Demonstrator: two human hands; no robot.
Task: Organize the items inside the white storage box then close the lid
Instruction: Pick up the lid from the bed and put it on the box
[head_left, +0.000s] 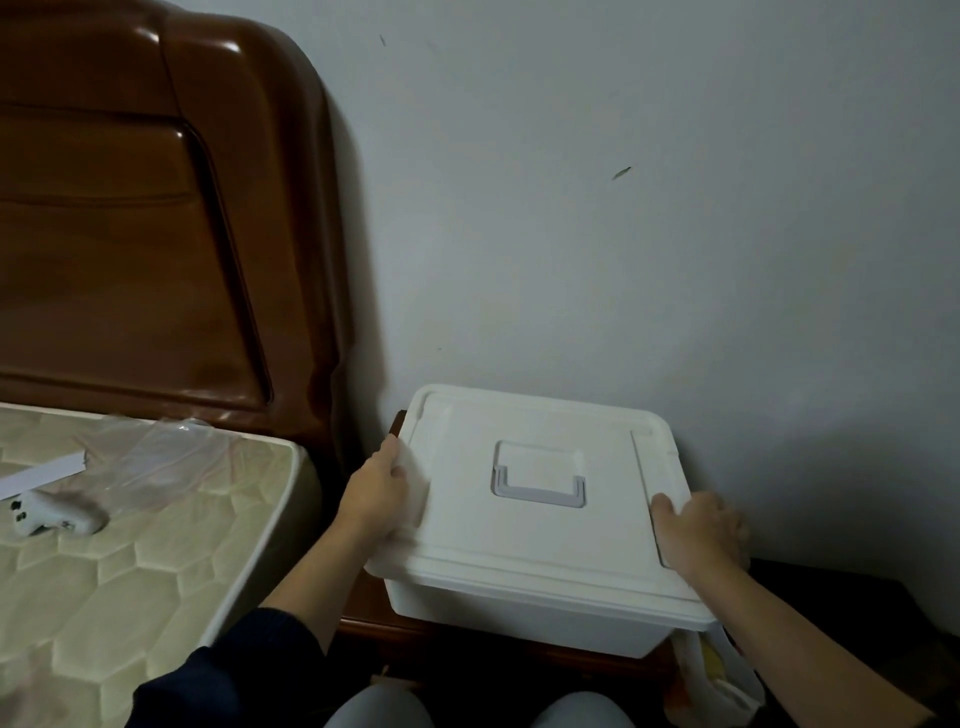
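I am looking down at the white storage box (524, 616) sitting on a dark wooden worktop (374, 621) by the wall (623, 208). The box's far edge is just beside the wall, so there is little room behind it. Its left side is near the brown headboard (156, 234) and the bed (130, 571), with only a thin gap between. To the right the worktop is looking dark and open.

The lid (467, 530) is lying on top of the box with its grey handle (537, 486) folded flat. I cannot see what is inside.

My left hand (376, 496) is gripping the lid's left edge, thumb on top and the other fingers wrapping under the rim. My right hand (698, 530) is pressing on the lid's right edge, its grip curling over the side.

A plastic bag (711, 670) is hanging below the box's near right corner. On the bed a clear plastic sheet (156, 462), a white strip (41, 475) and a small white gadget (52, 514) are lying.
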